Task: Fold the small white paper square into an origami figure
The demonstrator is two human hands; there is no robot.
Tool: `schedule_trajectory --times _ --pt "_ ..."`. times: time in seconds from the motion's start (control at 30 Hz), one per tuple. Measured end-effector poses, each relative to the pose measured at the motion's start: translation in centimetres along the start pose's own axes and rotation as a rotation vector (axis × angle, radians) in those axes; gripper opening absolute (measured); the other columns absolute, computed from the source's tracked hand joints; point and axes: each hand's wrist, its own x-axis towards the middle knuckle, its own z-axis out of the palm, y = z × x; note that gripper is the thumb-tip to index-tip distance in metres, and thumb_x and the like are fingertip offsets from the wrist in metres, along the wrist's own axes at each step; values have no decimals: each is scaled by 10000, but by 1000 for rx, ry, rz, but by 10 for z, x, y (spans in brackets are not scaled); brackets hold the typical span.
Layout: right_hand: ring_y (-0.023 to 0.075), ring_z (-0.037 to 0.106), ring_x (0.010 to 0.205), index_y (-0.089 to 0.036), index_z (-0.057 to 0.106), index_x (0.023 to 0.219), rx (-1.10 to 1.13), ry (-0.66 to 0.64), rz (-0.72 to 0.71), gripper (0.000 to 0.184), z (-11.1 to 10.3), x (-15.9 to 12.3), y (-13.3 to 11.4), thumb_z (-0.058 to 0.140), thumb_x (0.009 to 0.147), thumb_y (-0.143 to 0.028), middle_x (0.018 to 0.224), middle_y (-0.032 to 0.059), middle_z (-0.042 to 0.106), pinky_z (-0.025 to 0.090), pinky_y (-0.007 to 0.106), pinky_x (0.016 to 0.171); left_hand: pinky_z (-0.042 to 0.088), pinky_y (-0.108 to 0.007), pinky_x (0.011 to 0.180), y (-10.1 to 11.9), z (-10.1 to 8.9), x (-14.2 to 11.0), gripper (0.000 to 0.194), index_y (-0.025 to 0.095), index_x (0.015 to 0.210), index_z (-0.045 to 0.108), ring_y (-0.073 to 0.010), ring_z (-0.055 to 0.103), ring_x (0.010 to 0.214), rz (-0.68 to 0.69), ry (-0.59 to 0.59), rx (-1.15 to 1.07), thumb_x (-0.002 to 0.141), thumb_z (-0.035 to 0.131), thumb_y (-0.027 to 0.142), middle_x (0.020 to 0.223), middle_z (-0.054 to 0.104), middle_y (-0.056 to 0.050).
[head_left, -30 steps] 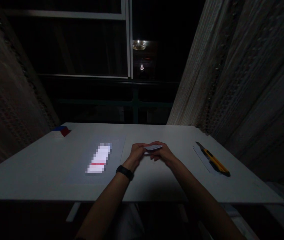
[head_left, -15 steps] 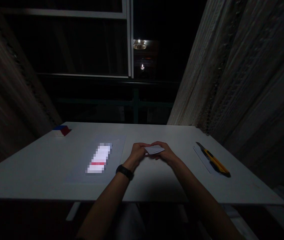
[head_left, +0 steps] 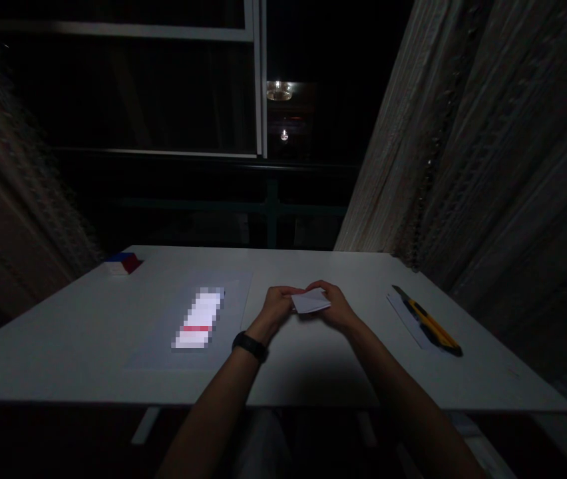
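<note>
A small folded piece of white paper [head_left: 310,301] is held between my two hands above the white table. My left hand [head_left: 279,305], with a black band on its wrist, grips the paper's left edge. On the other side, my right hand [head_left: 334,304] closes on its right edge. Both thumbs lie near the paper's far edge, close together. The fingers beneath the paper are mostly hidden.
Left of my hands, a lit phone screen [head_left: 198,319], blurred out, lies on a large paper sheet [head_left: 154,356]. A yellow and black utility knife [head_left: 428,320] rests on a white paper strip [head_left: 407,319] at right. A blue, red and white block [head_left: 122,263] sits at the far left of the table [head_left: 88,332].
The folded paper has tilted a little in my hands, and more of its upper face shows. Both hands remain in nearly the same place.
</note>
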Motion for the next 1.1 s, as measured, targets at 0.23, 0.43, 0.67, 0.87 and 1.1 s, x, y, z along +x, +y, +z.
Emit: schedule_trajectory --times 0.23,0.43,0.67,0.87,1.1 --pt "126 541 410 -163 526 877 76 30 23 420 -1 1 -3 686 490 -192 516 -37 607 415 218 395 444 -205 500 -3 -1 0 584 79 1080 610 -124 587 520 34 -86 6 500 675 65 621 667 -47" --pt "124 535 399 -170 493 904 124 -14 45 475 -5 2 0 708 481 -194 513 -36 612 405 212 380 411 -199 430 -13 -3 6 331 60 862 668 -130 571 455 4 -112 51 535 661 110 550 637 -62" --pt "108 536 412 -185 448 918 280 -54 81 547 -11 5 3 721 447 -132 612 -14 656 418 209 396 391 -202 410 -6 -2 5 287 51 801 642 -133 557 414 13 -28 67 514 654 60 514 624 -68" --pt "119 544 403 -190 452 913 305 -13 143 548 -15 5 6 744 452 -142 568 -31 633 434 223 402 404 -212 421 0 -3 0 388 27 918 601 -143 574 427 -19 -47 22 542 680 85 552 644 -97" --pt "128 571 432 -195 456 882 350 68 200 559 -14 4 4 773 422 -160 595 -39 623 457 235 420 428 -216 414 5 1 -2 422 6 984 544 -141 578 419 -73 -9 -11 585 673 47 583 655 -111"
